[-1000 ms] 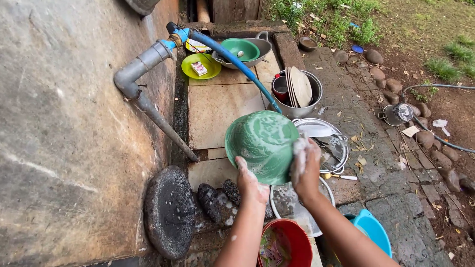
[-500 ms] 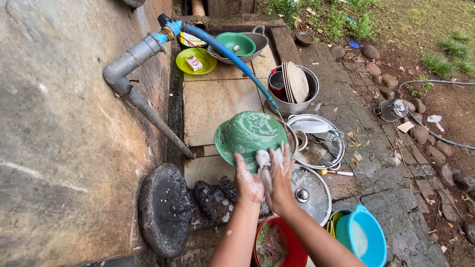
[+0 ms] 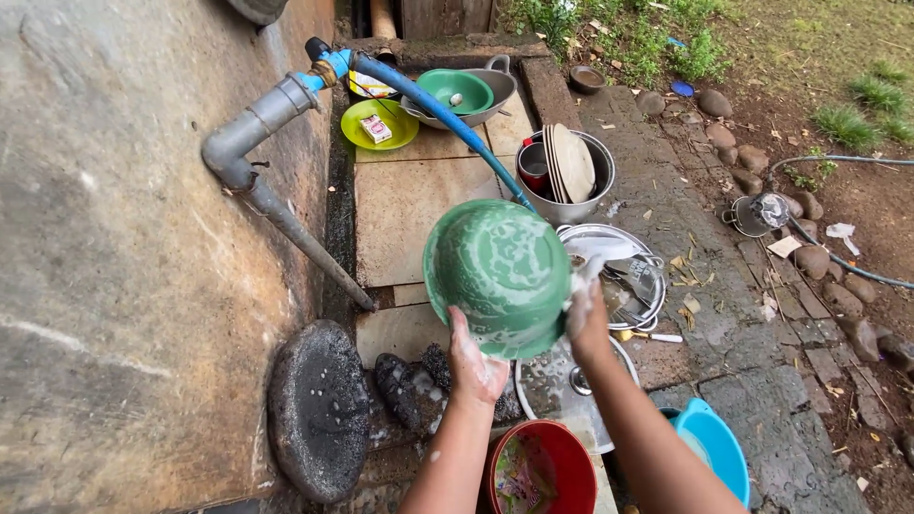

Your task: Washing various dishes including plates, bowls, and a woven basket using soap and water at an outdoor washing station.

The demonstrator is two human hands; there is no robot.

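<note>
Nearest, a red tub (image 3: pixel 538 471) and blue tub (image 3: pixel 716 447) sit by the wrists. Above them the left hand (image 3: pixel 473 360) grips the soapy green bowl (image 3: pixel 498 276) at its lower rim, tilted bottom-up over a metal lid (image 3: pixel 562 385); the right hand (image 3: pixel 586 319), sudsy, presses its right edge. Beyond, a pot (image 3: pixel 569 176) holds plates

Green bowl (image 3: pixel 500 276), streaked white with suds. At six o'clock a red tub (image 3: pixel 552 466), at five a sky-blue one (image 3: pixel 719 447). Up at twelve, a lime-yellow plate (image 3: pixel 381 127) and a bright blue hose (image 3: pixel 438 109) off the grey pipe (image 3: pixel 257 133).
</note>
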